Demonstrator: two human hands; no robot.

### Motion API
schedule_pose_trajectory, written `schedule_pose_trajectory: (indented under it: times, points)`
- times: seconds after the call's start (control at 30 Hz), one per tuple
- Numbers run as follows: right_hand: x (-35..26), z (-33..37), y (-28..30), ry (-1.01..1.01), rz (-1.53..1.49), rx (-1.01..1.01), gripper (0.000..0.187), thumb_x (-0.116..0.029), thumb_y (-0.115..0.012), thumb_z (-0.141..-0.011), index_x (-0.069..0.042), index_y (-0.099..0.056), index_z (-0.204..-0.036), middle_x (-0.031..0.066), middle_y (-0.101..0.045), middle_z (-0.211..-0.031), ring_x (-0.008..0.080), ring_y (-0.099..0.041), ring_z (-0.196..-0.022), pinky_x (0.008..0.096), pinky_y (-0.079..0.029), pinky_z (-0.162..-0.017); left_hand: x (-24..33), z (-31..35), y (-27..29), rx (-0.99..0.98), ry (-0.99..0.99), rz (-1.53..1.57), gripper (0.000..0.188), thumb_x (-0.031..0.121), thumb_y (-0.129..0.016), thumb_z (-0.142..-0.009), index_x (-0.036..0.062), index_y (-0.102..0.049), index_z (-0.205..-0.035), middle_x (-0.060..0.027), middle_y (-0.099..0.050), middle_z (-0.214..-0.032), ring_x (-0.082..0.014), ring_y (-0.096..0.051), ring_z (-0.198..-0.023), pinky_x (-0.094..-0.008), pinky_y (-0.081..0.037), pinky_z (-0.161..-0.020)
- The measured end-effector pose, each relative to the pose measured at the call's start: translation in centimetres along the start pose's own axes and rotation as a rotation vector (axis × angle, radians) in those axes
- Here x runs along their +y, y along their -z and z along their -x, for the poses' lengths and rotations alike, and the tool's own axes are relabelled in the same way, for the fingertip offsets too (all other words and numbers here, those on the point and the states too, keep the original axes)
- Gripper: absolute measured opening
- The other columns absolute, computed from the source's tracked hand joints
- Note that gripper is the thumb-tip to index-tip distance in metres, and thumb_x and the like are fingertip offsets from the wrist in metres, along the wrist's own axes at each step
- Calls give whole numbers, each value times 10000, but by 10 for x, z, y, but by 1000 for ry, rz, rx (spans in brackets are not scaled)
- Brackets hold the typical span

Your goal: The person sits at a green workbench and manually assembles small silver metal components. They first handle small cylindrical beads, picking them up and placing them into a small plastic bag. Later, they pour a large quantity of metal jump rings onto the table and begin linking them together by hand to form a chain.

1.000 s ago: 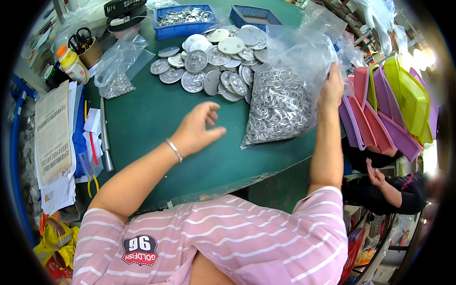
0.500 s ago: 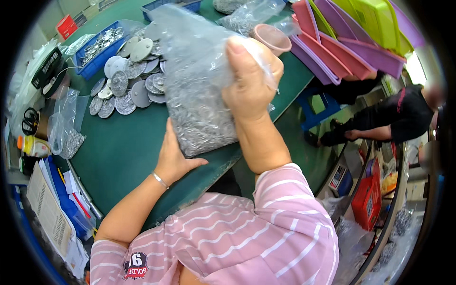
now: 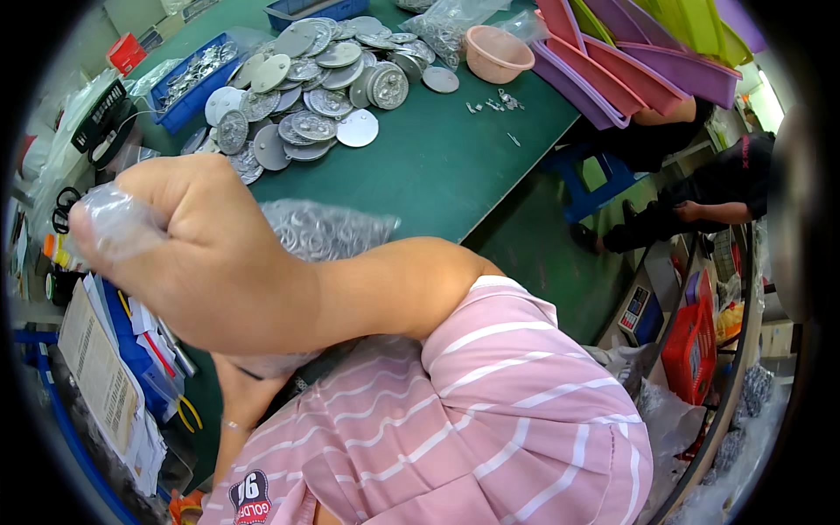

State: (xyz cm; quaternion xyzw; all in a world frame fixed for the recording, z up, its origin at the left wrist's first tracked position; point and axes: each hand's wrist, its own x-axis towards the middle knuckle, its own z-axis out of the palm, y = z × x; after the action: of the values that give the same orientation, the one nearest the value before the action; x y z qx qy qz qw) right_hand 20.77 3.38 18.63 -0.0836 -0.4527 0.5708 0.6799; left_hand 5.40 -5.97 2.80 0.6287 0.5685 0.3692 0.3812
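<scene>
My right hand [image 3: 188,232] reaches across to the left, its fist closed round the gathered top of a clear plastic bag [image 3: 331,229]. Small silvery metal ring-like pieces fill the bag, which lies slanted behind my right forearm near the front of the table. My left hand [image 3: 242,391] is low at the left by the bag's lower end, beneath my right forearm; its fingers are hidden. Beyond the bag lies a heap of round silver medallions [image 3: 357,129] on the green table [image 3: 429,171].
Blue trays [image 3: 188,87] hold metal parts at the back left. A pink bowl [image 3: 497,54] and purple, pink and green bins [image 3: 604,70] stand at the right. Papers [image 3: 101,372] and pliers [image 3: 190,414] lie at the left. Another person [image 3: 726,197] is at the right.
My right hand has swung left and nearer with the bag, tilting it. My left hand has drawn down toward my body. The medallion heap and small loose pieces have come into view.
</scene>
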Motion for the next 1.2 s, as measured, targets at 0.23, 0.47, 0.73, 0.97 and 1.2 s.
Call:
schedule_pose_trajectory:
  times: [0.23,0.47,0.73,0.97,1.2]
  points:
    - [72,-37,20,-126,175,-64,313,-212,-570,-869,34,-539,-679,86,-504,-569,139,-482,-559,329,-400,-536,-21,12,58,-2,84,75,1435,508,-897,-411,-33,-85,-1463,-189,-294,-1459,-268,-329,-1329,-360,-244,-1094]
    - [69,24,98,-172,1132,-505,643,-460,-636,-815,-14,-458,-1243,271,-490,-1235,421,-448,-1184,473,-358,-978,6,-23,33,174,1,39,1320,570,-838,-517,-16,-127,-1462,-187,-312,-1430,-276,-363,-1289,-354,-264,-1078]
    - [59,68,109,-50,1292,-445,677,-456,-631,-805,-54,-437,-1314,246,-374,-1378,443,-329,-1286,511,-298,-1035,-4,-29,32,229,-65,74,1067,422,-785,-681,-31,-192,-1444,-171,-347,-1413,-254,-382,-1270,-345,-261,-1076]
    - [112,3,105,-324,1293,-464,568,-389,-615,-810,-33,-502,-1239,204,-496,-1285,386,-425,-1218,461,-354,-1006,-16,-72,50,251,177,114,804,322,-654,-846,-54,-240,-1424,-191,-367,-1407,-262,-383,-1273,-322,-262,-1072]
    - [114,23,132,-94,1188,-609,676,-465,-602,-826,30,-462,-1264,268,-437,-1327,423,-364,-1273,467,-281,-1069,-38,-33,58,264,241,60,792,278,-635,-869,-74,-197,-1427,-239,-316,-1437,-288,-334,-1320,-335,-254,-1081]
